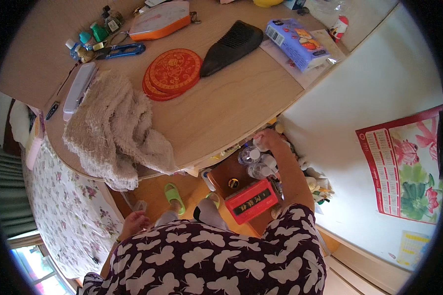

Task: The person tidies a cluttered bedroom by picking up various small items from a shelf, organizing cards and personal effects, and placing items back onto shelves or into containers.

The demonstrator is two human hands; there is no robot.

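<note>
My right hand reaches down past the table's curved front edge to things stored below. Its fingers are closed around a small whitish item, mostly hidden, whose kind I cannot make out. Close by stand clear plastic bottles with white caps. Under my right forearm, a red box with a dark label sits on a brown wooden surface, beside a small round black-and-yellow item. My left hand hangs low by my side, fingers loosely curled, with nothing visible in them. A small clear plastic item shows just beyond it.
On the wooden table lie a crumpled beige towel, round red mats, a black comb, blue-handled scissors and a purple packet. A bed stands left, a white wall panel right.
</note>
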